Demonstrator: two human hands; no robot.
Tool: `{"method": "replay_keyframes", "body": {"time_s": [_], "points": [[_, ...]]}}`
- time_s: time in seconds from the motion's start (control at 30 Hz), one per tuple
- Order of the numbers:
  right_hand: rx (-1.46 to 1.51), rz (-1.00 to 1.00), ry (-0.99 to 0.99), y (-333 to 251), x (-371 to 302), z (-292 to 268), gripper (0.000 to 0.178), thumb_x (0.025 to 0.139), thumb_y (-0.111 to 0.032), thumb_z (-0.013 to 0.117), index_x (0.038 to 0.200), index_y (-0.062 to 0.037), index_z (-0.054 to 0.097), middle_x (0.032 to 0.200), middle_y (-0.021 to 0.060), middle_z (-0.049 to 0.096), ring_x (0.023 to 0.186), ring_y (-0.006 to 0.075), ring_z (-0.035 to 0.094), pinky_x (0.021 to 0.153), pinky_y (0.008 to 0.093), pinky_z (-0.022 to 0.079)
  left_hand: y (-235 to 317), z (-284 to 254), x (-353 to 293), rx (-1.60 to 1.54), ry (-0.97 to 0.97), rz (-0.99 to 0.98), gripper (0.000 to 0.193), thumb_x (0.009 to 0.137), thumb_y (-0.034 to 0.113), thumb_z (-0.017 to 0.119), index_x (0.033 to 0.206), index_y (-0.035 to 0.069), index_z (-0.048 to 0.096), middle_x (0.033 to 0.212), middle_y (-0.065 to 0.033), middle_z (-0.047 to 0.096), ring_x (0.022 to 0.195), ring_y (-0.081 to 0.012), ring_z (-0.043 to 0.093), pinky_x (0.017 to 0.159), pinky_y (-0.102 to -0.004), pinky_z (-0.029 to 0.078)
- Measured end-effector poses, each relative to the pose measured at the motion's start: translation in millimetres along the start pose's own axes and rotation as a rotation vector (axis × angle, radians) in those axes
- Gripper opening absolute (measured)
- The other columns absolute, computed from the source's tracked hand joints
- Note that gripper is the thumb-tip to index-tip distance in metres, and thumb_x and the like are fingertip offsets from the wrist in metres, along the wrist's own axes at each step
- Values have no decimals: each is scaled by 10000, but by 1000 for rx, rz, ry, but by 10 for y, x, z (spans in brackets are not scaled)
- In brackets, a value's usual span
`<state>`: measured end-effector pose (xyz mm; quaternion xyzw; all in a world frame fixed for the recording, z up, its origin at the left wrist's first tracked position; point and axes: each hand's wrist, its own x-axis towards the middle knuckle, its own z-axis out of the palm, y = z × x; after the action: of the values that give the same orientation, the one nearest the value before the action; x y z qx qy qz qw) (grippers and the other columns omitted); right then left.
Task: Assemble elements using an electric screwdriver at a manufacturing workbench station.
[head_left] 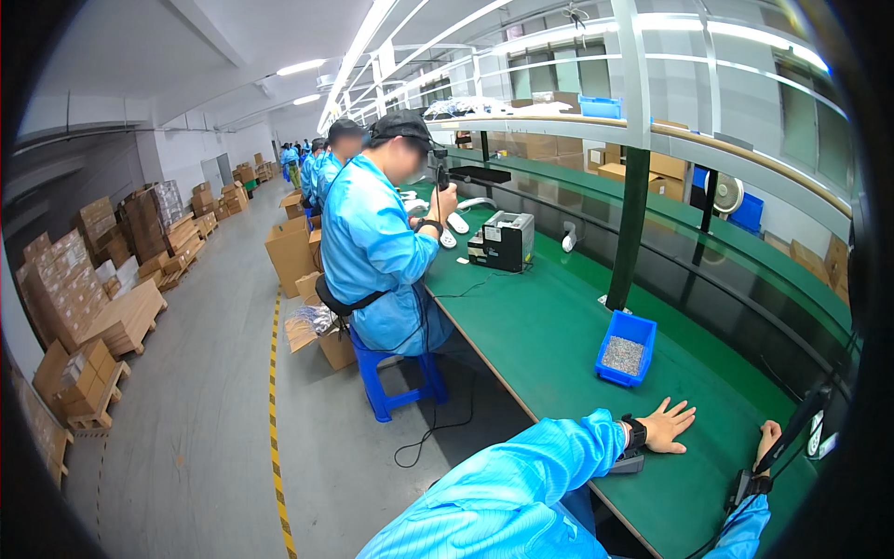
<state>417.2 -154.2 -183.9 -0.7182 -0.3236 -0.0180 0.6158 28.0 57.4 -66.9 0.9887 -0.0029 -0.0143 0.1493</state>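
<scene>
My left hand [669, 428] lies palm down on the green work surface [549, 345], fingers spread, holding nothing. A dark band with a small device circles that wrist. Just beyond it stands a blue plastic bin [612, 374] with many small metallic pieces [622, 355] inside. Farther right, my right hand [769, 438] is at the bench, also with a dark wrist device. A long black tool-like bar [793, 427] with a cord crosses in front of this hand and hides part of its fingers. Whether the hand grips the bar, I cannot tell.
A co-worker in a blue coat [372, 233] sits on a blue stool [396, 377] to the left, handling something dark. A black and grey machine [503, 242] stands on the bench. A dark post [629, 228] rises behind the bin. Cardboard boxes [291, 252] stand beside the aisle.
</scene>
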Motion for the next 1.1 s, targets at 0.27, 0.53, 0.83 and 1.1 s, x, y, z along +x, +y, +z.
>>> {"method": "replay_keyframes", "body": {"time_s": [0.27,0.53,0.83,1.1], "points": [[13,-2,58,-46,-53,68,151,880,-178,523,898,-30,546,794,7,523,774,107,489,724,227,388,-13,12,3,12,6,5,787,858,535,348,1372,-36,179,1462,-175,90,1357,-329,39,1060,-556,42],[7,2,24,-5,-49,-1,133,879,-164,510,903,-36,537,796,0,502,777,104,477,738,226,378,12,8,6,22,20,12,781,855,534,357,1368,-34,198,1460,-173,102,1355,-335,55,1056,-562,63],[-43,37,4,-339,-156,52,132,885,-149,496,926,-29,534,822,9,514,818,111,490,766,231,384,-5,20,6,17,33,12,778,855,532,361,1364,-36,207,1458,-178,110,1354,-339,59,1052,-568,68],[-42,36,7,-293,-146,47,137,885,-150,498,930,-26,535,827,8,517,818,110,492,771,232,386,-14,32,5,15,42,16,778,854,532,367,1363,-36,210,1457,-178,113,1353,-340,61,1052,-567,67]]}}
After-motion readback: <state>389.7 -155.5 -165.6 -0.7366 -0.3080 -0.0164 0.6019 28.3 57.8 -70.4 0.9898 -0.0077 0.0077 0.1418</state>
